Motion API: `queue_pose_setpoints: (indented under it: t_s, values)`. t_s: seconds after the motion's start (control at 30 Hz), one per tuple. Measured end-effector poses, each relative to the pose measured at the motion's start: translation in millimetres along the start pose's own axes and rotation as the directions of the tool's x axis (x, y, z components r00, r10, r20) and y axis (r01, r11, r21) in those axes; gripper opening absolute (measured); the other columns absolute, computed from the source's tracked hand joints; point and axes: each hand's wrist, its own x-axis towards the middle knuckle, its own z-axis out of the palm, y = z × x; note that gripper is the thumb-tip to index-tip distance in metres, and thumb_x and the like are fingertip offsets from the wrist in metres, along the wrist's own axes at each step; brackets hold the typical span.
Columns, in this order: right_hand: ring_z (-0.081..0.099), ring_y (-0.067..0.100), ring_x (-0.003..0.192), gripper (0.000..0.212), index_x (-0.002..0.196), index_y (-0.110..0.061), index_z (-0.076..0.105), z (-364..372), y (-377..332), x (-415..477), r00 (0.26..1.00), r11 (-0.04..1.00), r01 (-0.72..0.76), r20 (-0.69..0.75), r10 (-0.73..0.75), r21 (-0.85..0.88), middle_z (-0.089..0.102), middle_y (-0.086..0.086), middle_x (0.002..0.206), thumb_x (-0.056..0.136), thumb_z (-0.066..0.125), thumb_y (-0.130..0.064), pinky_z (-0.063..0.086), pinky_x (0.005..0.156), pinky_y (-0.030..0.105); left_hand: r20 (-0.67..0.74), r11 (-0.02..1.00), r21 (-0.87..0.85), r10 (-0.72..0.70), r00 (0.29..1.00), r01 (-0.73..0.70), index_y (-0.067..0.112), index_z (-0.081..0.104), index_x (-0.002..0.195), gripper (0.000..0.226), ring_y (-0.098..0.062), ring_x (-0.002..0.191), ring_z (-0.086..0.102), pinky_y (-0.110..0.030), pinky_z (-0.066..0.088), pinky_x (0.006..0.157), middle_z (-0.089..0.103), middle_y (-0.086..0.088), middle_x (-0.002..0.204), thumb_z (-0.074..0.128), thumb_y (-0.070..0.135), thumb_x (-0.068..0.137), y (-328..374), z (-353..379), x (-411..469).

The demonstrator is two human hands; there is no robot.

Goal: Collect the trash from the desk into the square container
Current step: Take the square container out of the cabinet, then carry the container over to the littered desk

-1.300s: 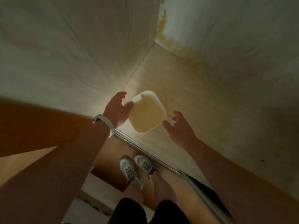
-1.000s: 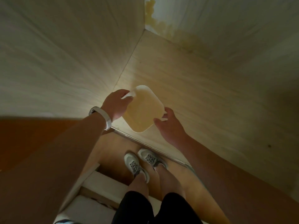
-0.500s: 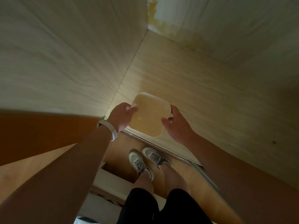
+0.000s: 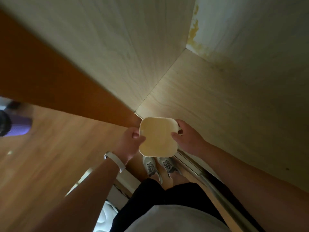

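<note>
A cream square container point(image 4: 158, 137) with rounded corners hangs in the air at the front edge of a pale wooden cabinet shelf point(image 4: 209, 97). I look down into it and its inside looks empty. My left hand point(image 4: 131, 141) grips its left rim, with a white band on that wrist. My right hand point(image 4: 188, 138) grips its right rim, thumb over the edge. No trash is in view.
A wooden desk top point(image 4: 41, 156) spreads at the left, with a purple cup point(image 4: 16, 127) near its far left edge. The cabinet's side wall point(image 4: 108, 47) rises above. A metal sliding rail point(image 4: 209, 181) runs along the floor beside my shoes point(image 4: 158, 166).
Both hands closed on the container's sides and drew it out of the cabinet toward me. The view swung left, so the desk and purple cup now show.
</note>
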Motion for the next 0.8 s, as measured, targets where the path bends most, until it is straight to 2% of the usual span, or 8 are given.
queue_pose_setpoints:
  t_s: [0.13, 0.2, 0.33, 0.43, 0.5, 0.67, 0.8]
  values:
    - [0.058, 0.011, 0.096, 0.041, 0.133, -0.032, 0.044, 11, -28, -14, 0.995, 0.998, 0.062, 0.074, -0.061, -0.013, 0.057, -0.01, 0.109, 0.094, 0.054, -0.028, 0.045, 0.065, 0.026, -0.099, 0.991, -0.131, -0.047, 0.994, 0.034, 0.019, 0.062, 0.088, 0.009, -0.022, 0.075, 0.058, -0.038, 0.051, 0.067, 0.062, -0.006, 0.085, 0.069, 0.017, 0.084, -10, -19, -43]
    - [0.058, 0.009, 0.095, 0.042, 0.135, -0.032, 0.043, 17, -42, -19, 0.989, 0.994, 0.1, 0.112, -0.096, -0.035, 0.057, -0.01, 0.111, 0.095, 0.055, -0.028, 0.046, 0.065, 0.025, -0.152, 0.975, -0.219, -0.079, 0.985, 0.045, 0.017, 0.064, 0.09, 0.01, -0.024, 0.077, 0.061, -0.041, 0.054, 0.07, 0.064, -0.008, 0.086, 0.07, 0.017, 0.083, -17, -30, -61]
    - [0.059, 0.007, 0.097, 0.042, 0.135, -0.028, 0.045, 31, -72, -26, 0.961, 0.976, 0.206, 0.202, -0.189, -0.064, 0.058, -0.011, 0.111, 0.095, 0.056, -0.026, 0.049, 0.069, 0.025, -0.256, 0.901, -0.434, -0.111, 0.96, -0.012, 0.014, 0.066, 0.091, 0.014, -0.02, 0.076, 0.064, -0.02, 0.052, 0.061, 0.067, -0.006, 0.084, 0.07, 0.003, 0.083, -31, -52, -98]
    - [0.06, 0.011, 0.101, 0.041, 0.134, -0.03, 0.046, 45, -97, -27, 0.932, 0.957, 0.274, 0.272, -0.242, -0.089, 0.06, -0.01, 0.114, 0.094, 0.056, -0.028, 0.055, 0.083, 0.037, -0.281, 0.815, -0.577, -0.145, 0.949, -0.046, 0.009, 0.068, 0.099, 0.023, -0.026, 0.084, 0.069, -0.03, 0.055, 0.071, 0.073, -0.014, 0.094, 0.074, 0.007, 0.077, -45, -69, -123]
    - [0.06, 0.011, 0.102, 0.041, 0.135, -0.032, 0.044, 56, -114, -28, 0.908, 0.943, 0.318, 0.32, -0.272, -0.101, 0.06, -0.01, 0.113, 0.095, 0.056, -0.029, 0.054, 0.086, 0.038, -0.308, 0.744, -0.663, -0.169, 0.936, -0.083, 0.003, 0.067, 0.104, 0.034, -0.031, 0.088, 0.069, -0.039, 0.056, 0.078, 0.073, -0.02, 0.1, 0.074, 0.009, 0.072, -57, -80, -137]
    - [0.057, -0.001, 0.096, 0.043, 0.137, -0.032, 0.042, 91, -154, -29, 0.829, 0.907, 0.416, 0.437, -0.349, -0.065, 0.057, -0.015, 0.113, 0.096, 0.056, -0.028, 0.05, 0.076, 0.021, -0.355, 0.613, -0.772, -0.202, 0.913, -0.164, -0.005, 0.063, 0.111, 0.04, -0.032, 0.089, 0.068, -0.035, 0.055, 0.077, 0.072, -0.02, 0.098, 0.073, 0.002, 0.073, -84, -106, -172]
    - [0.06, 0.009, 0.103, 0.045, 0.138, -0.029, 0.042, 122, -182, -32, 0.779, 0.878, 0.474, 0.498, -0.382, -0.069, 0.058, -0.006, 0.121, 0.095, 0.057, -0.031, 0.055, 0.081, 0.028, -0.398, 0.553, -0.804, -0.225, 0.89, -0.219, -0.003, 0.064, 0.113, 0.046, -0.029, 0.09, 0.068, -0.036, 0.054, 0.082, 0.072, -0.019, 0.1, 0.072, 0.008, 0.068, -108, -122, -198]
